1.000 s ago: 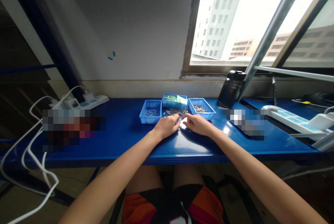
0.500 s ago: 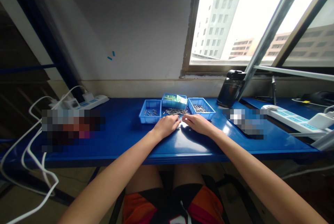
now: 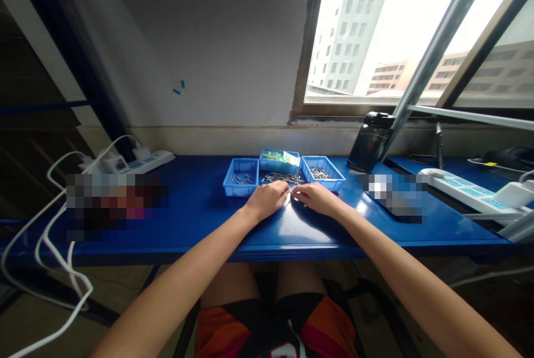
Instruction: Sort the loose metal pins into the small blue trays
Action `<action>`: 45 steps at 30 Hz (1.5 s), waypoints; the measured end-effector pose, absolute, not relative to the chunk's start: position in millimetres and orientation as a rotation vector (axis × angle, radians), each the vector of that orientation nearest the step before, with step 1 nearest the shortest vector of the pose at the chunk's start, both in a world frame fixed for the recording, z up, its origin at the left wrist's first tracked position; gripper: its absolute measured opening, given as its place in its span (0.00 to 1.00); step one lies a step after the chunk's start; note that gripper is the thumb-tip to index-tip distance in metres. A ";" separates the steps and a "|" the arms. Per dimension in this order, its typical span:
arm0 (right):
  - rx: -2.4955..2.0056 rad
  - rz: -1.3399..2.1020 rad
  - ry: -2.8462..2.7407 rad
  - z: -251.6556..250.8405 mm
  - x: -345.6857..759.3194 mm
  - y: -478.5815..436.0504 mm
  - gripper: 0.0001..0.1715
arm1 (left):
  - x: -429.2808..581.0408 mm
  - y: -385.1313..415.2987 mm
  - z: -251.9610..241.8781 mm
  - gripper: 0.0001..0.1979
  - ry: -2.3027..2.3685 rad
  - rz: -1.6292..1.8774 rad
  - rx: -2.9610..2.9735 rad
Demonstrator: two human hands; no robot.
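Note:
My left hand and my right hand rest on the blue table, fingertips nearly meeting in a pinch over something too small to name. Just beyond them lies a loose heap of small metal pins. Three blue trays stand behind: the left tray holds a few pins, the middle tray holds green and clear packets, the right tray holds more pins.
A dark jug stands by the window frame at the right. White power strips lie at the far left and far right, with white cables hanging off the left edge. A slanted metal bar crosses the window.
Both hands have drawn slightly closer, their fingertips now almost touching. The view has barely shifted.

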State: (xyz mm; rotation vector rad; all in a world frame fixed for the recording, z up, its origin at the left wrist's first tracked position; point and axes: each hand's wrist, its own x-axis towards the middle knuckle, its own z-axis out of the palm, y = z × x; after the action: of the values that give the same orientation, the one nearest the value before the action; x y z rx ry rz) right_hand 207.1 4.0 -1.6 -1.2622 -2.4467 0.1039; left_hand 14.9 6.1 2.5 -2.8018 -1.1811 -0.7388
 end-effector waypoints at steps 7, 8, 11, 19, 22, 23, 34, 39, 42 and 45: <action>-1.255 0.108 -2.442 -1.6 206.0 3.9 0.13 | 15.6 5.2 2.3 0.11 -1.159 -0.737 -2.811; -1.276 0.094 -2.434 -0.9 206.3 3.7 0.12 | 15.3 5.8 1.9 0.11 -1.185 -0.729 -2.807; -1.311 0.039 -2.397 1.3 207.7 2.9 0.12 | 14.5 8.2 0.5 0.10 -1.297 -0.651 -2.801; -1.160 0.037 -2.317 4.6 202.4 -3.8 0.16 | 15.0 9.3 -0.7 0.09 -1.393 -0.461 -2.783; -1.112 0.034 -2.318 5.0 199.9 -5.9 0.16 | 15.5 8.2 0.3 0.09 -1.388 -0.466 -2.789; -1.110 0.029 -2.314 5.1 199.8 -6.0 0.16 | 15.6 7.8 0.7 0.09 -1.395 -0.467 -2.791; -1.241 0.038 -2.388 0.3 206.5 2.8 0.14 | 15.4 0.8 6.4 0.10 -1.304 -0.693 -2.770; -1.195 0.134 -2.381 0.5 202.6 0.7 0.14 | 15.5 0.1 7.6 0.10 -1.266 -0.775 -2.807; -1.174 0.166 -2.344 1.5 202.2 -0.6 0.15 | 14.9 0.7 8.1 0.10 -1.223 -0.749 -2.869; -1.144 0.192 -2.339 0.7 201.9 -0.8 0.16 | 14.7 1.6 8.2 0.10 -1.198 -0.723 -2.861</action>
State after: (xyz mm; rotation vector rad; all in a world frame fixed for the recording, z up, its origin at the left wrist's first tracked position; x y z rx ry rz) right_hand 201.9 -0.8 0.7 -1.1440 -2.3390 0.1917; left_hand 14.7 1.6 8.2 -2.8609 -1.1977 -0.7229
